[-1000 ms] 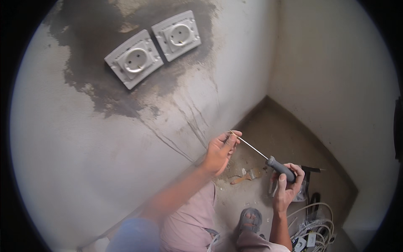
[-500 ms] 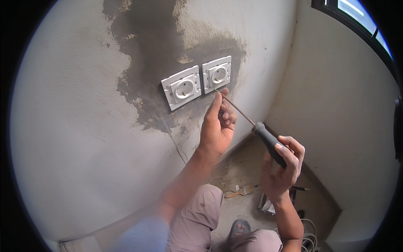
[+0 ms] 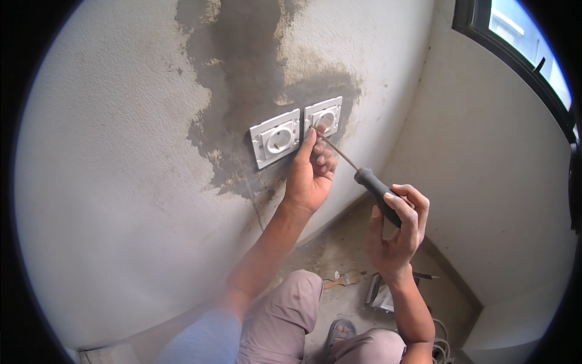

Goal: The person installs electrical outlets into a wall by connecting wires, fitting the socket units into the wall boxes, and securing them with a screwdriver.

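My right hand (image 3: pixel 400 230) grips the dark handle of a screwdriver (image 3: pixel 374 187), fingers curled over it. Its thin shaft runs up to the lower left corner of the right white socket (image 3: pixel 327 115), where my left hand (image 3: pixel 309 176) has thumb and fingers closed around the tip end. Whether a screw sits at the tip is hidden. The left socket (image 3: pixel 277 138) is just beside my left hand. Both sockets have bare mounting frames and sit on a rough grey plaster patch (image 3: pixel 230 73).
A corner with a side wall (image 3: pixel 497 170) is to the right, with a dark-framed window (image 3: pixel 515 30) above. On the floor lie a paintbrush (image 3: pixel 342 280), a dark tray-like item (image 3: pixel 382 294) and pale cable coils (image 3: pixel 439 349). My knees and sandalled foot are at the bottom.
From a second ago, both hands and the screwdriver have risen from low over the floor to the right socket, and the view has lifted. Since half a second ago they have shifted little.
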Demonstrator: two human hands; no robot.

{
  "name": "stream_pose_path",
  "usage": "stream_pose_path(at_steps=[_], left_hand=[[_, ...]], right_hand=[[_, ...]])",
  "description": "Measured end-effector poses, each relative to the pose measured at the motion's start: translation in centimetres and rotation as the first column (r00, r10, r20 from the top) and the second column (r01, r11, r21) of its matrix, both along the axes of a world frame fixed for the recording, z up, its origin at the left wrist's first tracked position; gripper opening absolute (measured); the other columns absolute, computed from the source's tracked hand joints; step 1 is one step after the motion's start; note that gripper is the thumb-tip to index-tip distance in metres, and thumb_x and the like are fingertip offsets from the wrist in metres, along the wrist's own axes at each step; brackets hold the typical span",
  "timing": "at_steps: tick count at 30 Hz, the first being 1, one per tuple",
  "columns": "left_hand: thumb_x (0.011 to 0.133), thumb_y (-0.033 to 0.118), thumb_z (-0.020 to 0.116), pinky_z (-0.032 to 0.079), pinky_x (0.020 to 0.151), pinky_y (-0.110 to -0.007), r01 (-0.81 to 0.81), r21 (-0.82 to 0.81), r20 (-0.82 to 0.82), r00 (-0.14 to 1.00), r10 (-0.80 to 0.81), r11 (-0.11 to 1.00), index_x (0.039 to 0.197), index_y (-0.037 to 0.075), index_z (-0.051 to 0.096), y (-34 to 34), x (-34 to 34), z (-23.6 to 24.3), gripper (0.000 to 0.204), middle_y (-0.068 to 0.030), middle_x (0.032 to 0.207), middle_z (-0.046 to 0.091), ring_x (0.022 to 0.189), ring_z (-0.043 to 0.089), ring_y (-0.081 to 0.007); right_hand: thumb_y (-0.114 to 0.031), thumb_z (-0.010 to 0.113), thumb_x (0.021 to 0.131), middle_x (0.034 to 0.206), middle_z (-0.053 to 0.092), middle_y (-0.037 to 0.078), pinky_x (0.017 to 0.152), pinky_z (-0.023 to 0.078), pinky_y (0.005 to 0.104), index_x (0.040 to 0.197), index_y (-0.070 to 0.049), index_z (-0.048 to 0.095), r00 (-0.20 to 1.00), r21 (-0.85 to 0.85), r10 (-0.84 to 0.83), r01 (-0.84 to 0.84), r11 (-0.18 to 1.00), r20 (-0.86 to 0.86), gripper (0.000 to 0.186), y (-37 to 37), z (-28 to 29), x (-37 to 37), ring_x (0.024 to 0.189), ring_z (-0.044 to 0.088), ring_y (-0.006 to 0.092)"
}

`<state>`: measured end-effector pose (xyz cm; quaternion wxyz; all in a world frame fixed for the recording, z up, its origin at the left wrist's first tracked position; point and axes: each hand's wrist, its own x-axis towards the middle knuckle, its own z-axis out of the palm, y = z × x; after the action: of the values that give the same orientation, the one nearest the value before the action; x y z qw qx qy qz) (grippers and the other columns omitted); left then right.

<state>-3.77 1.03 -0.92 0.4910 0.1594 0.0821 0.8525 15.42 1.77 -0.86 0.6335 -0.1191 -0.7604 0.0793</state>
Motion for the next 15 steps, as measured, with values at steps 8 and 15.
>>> stream_pose_path(at_steps=[8, 15], left_hand=[[0.099, 0.018, 0.062, 0.032, 0.056, -0.021, 0.05, 0.012, 0.068, 0.996, -0.05, 0.999, 0.119, 0.002, 0.059, -0.1, -0.1, 0.0, 0.026, 0.0041, 0.076, 0.045, 0.063, 0.039, -0.0054], [0.098, 0.021, 0.064, 0.032, 0.058, -0.02, 0.087, -0.007, 0.033, 0.996, -0.086, 0.996, 0.118, 0.005, 0.059, -0.6, -0.3, 0.1, 0.026, 0.0055, 0.077, 0.047, 0.062, 0.039, -0.0037]], right_hand=[[0.01, 0.07, 0.073, 0.112, 0.056, 0.017, 0.075, 0.056, 0.0366, 0.11, -0.005, 0.064, 0.994, 0.015, -0.039, 0.037, 0.999, 0.1, 0.04, -0.7, 1.7, 0.4, 0.094, 0.062, 0.0274], [0.002, 0.071, 0.081, 0.11, 0.056, 0.017, 0.072, 0.055, 0.0362, 0.11, -0.004, 0.065, 0.986, -0.024, -0.074, 0.079, 0.997, 0.152, 0.031, -1.0, 3.0, 0.5, 0.09, 0.064, 0.0269]])
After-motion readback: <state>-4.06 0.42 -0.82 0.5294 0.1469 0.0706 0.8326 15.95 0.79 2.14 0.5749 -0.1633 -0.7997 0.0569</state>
